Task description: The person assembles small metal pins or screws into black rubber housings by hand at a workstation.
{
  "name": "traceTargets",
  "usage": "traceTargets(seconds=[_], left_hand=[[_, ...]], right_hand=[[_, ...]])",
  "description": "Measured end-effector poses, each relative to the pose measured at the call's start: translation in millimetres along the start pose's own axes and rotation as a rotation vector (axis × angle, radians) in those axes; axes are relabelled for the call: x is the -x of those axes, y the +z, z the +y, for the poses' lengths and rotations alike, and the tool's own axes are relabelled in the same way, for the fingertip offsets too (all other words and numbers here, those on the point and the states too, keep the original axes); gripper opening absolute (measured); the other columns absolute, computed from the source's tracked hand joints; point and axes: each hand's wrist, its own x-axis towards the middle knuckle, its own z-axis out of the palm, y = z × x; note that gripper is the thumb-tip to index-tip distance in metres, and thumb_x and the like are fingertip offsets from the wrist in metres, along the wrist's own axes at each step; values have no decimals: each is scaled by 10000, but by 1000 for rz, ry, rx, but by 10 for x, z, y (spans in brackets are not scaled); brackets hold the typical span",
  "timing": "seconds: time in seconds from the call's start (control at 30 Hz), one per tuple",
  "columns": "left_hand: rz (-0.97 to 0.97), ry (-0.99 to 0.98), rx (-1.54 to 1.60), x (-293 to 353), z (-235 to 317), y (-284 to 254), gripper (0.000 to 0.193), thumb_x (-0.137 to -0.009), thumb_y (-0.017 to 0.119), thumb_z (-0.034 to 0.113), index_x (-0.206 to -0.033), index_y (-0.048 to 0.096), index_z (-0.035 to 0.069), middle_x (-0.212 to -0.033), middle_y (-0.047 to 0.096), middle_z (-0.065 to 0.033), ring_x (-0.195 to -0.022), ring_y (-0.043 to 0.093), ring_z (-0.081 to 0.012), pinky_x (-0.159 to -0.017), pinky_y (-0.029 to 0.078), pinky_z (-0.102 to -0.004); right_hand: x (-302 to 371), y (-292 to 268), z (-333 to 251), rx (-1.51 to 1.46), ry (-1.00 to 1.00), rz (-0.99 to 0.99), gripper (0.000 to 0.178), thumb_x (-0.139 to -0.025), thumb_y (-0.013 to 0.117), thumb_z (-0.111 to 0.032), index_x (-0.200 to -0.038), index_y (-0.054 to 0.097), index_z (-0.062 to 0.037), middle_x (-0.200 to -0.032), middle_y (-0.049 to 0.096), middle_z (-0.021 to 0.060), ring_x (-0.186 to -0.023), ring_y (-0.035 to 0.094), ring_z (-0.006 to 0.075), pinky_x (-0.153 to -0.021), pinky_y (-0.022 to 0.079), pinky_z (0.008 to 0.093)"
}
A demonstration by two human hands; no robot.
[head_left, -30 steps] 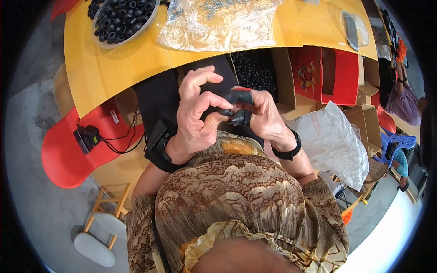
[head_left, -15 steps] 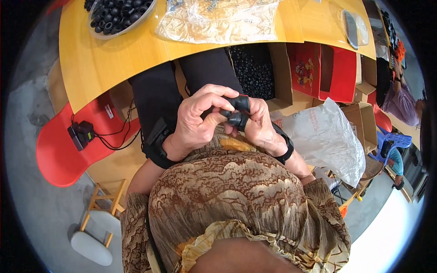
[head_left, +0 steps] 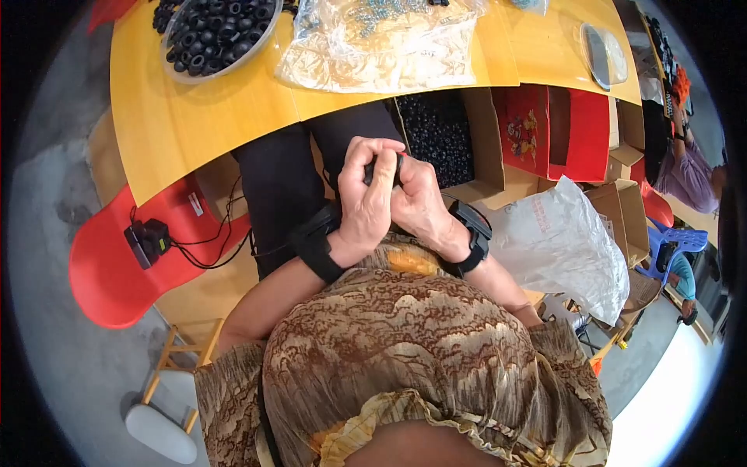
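Observation:
In front of my lap, my left hand (head_left: pixel 364 198) and my right hand (head_left: pixel 422 201) are pressed together around a small black rounded part (head_left: pixel 398 168). My left thumb lies up along the part, and the left fingers curl over its top. The right fingers close in from the other side. Most of the part is covered by my fingers; a dark edge and a small red spot show. Both wrists wear black straps.
On the yellow table (head_left: pixel 202 117) stand a clear bowl (head_left: pixel 274 35) of black ring-like caps and a plastic bag (head_left: pixel 373 66) with small metal pieces. Below it are a cardboard box (head_left: pixel 489 140) of small black parts and a red box (head_left: pixel 587 136). A red chair (head_left: pixel 109 265) is at left.
My hands have closed in around the black part, hiding most of it. The left thumb has swung upright along it. The view has shifted slightly, so the table sits lower in the picture.

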Motion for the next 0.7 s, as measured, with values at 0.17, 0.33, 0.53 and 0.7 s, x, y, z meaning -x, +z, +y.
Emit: traceTargets(seconds=[0.17, 0.33, 0.53, 0.7], left_hand=[[104, -220, 170, -33, -253, 15, 246, -933, 463, 191, -818, 554, -7, -811, 525, -36, -776, 481, -105, -736, 395, -241], [130, -290, 280, -134, -291, 58, 258, -943, 450, 225, -848, 554, 9, -856, 562, -30, -806, 471, -88, -765, 388, -242], [-72, -276, 342, -110, -181, -76, 372, -943, 412, 345, -1058, 480, -3, -1004, 516, -82, -867, 493, -137, -795, 392, -258], [-161, -227, 205, -173, 146, -375, 340, -873, 583, 189, -1112, 444, -8, -1078, 490, -101, -975, 503, -161, -808, 422, -265]], right_hand=[[-33, 126, 263, 115, -7, 75, 29, -640, 478, 51, -622, 496, 64, -613, 525, 264, -565, 546, 417, -465, 419, 421], [-159, 133, 332, 103, -25, 75, 30, -611, 471, 43, -585, 465, 57, -574, 497, 268, -533, 514, 433, -454, 404, 433], [-103, -63, 113, -186, 285, 7, 245, -704, 414, 65, -891, 569, 32, -690, 589, 170, -590, 584, 249, -533, 469, 321], [64, -663, 356, -236, 524, 205, 371, -804, 368, 47, -1126, 544, -9, -761, 592, 45, -660, 549, 99, -590, 464, 223]])
